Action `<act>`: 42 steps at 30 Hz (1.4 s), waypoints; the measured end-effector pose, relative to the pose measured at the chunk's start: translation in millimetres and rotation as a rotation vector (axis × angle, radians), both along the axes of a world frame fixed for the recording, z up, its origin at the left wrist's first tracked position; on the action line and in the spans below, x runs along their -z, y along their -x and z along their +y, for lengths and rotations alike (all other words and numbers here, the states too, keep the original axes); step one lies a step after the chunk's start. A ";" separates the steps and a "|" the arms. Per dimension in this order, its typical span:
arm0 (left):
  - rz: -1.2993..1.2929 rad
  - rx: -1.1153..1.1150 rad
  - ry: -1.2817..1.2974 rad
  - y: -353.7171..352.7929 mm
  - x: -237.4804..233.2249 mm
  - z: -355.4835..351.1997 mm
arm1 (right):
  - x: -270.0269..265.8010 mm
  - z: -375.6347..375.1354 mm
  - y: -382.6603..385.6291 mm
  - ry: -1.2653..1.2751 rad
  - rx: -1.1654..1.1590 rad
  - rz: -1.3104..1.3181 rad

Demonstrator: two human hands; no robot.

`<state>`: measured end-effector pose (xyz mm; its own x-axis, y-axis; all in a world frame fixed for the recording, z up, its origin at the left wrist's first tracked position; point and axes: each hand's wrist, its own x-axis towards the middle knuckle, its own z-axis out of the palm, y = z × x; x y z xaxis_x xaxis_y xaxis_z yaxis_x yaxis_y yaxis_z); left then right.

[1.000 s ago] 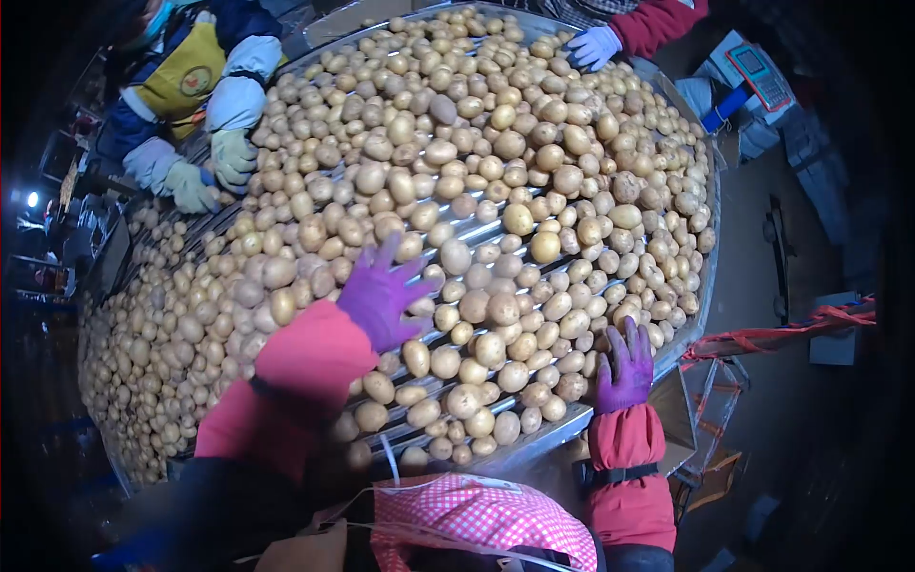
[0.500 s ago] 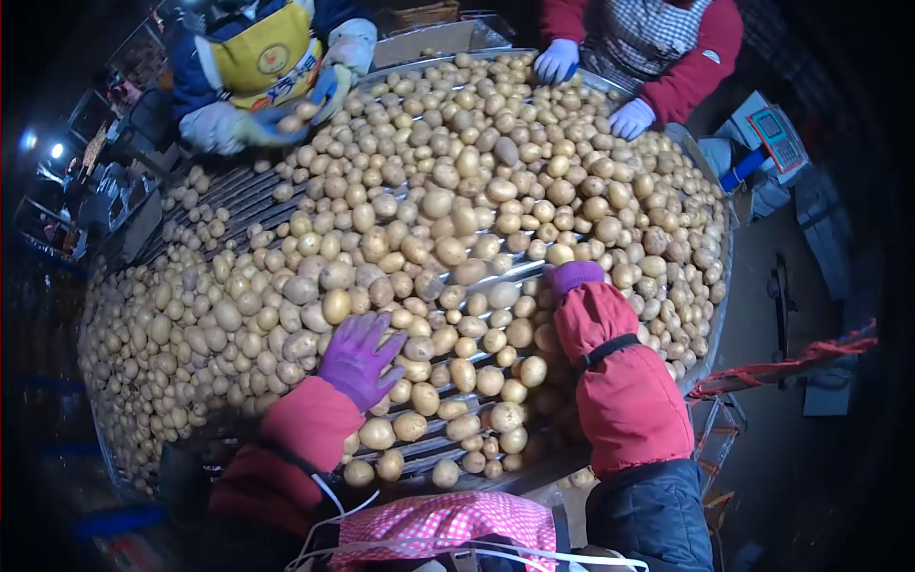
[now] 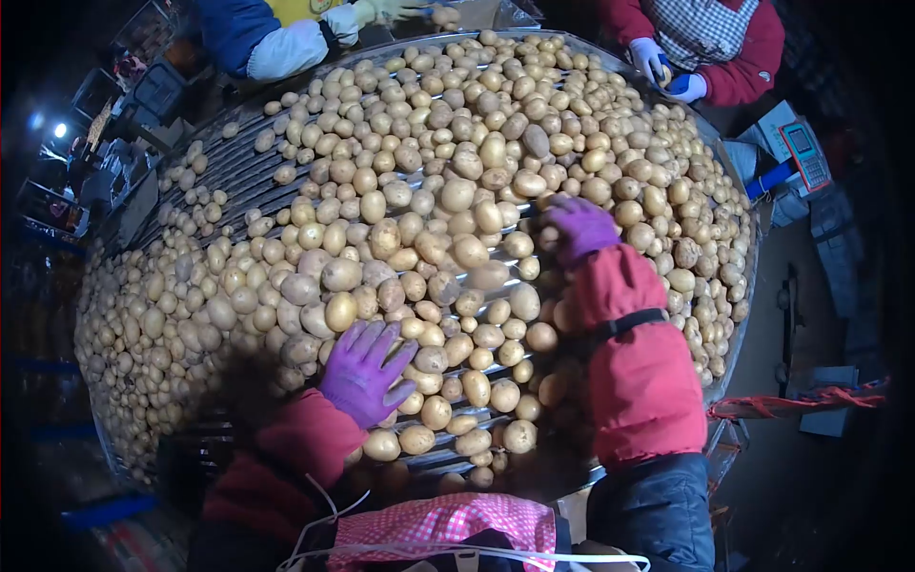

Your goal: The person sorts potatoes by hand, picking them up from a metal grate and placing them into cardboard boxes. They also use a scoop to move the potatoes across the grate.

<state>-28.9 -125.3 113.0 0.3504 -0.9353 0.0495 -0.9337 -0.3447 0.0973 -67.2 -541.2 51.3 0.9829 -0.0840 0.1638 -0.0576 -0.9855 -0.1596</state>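
Many potatoes [image 3: 457, 195], round and pale brown, lie spread over a slatted metal table [image 3: 243, 157]. My left hand [image 3: 367, 372], in a purple glove, rests open on the potatoes at the near middle, fingers apart and pointing away from me. Farther out on the right, my right hand [image 3: 583, 229] reaches among the potatoes, palm down. Its gloved fingers point left and look apart, slightly blurred, with no potato visible in them. Bare slats show between the two hands.
Across the table at the left, a co-worker's gloved hand [image 3: 393, 10] is stretched out beside a few potatoes. Another co-worker's gloved hands [image 3: 667, 76] are close together at the far right edge. A red-framed keypad device [image 3: 805, 153] and a red-wrapped bar [image 3: 796, 402] stand to the right.
My right hand has moved farther out across the potatoes. My left hand stays nearly in place. The left co-worker's hand has swung away from the table, and the right co-worker's hands have come together.
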 end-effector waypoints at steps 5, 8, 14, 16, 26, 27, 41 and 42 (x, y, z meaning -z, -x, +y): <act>0.007 0.016 0.046 -3.5 0.5 2.0 | -40.5 -43.0 2.1 -0.203 0.665 -0.091; 0.013 0.031 0.061 -1.6 2.0 1.6 | -49.0 0.1 -19.1 -0.279 0.391 0.054; 0.017 0.019 0.078 -4.5 -0.3 2.0 | -20.8 62.2 -62.6 -0.136 0.276 0.430; 0.022 0.034 0.090 -3.0 1.7 3.3 | -7.2 58.5 -63.7 -0.149 0.311 0.353; -0.044 0.092 0.126 4.3 11.6 6.7 | -80.9 101.4 134.4 -1.931 0.678 -0.534; -0.069 0.091 0.122 5.0 12.5 6.3 | -69.4 105.3 181.0 -1.151 0.554 -0.628; -0.092 0.043 0.120 9.6 13.6 5.1 | 86.7 -17.4 624.2 -0.860 1.199 -1.299; -0.075 0.041 0.118 8.6 16.2 7.4 | 61.6 -4.2 578.9 -1.098 1.164 -1.251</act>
<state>-37.5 -117.9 96.8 0.3036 -0.9348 0.1845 -0.9528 -0.2968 0.0643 -646.0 -545.4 -10.3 -0.1884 -0.9818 0.0238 0.1289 -0.0487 -0.9905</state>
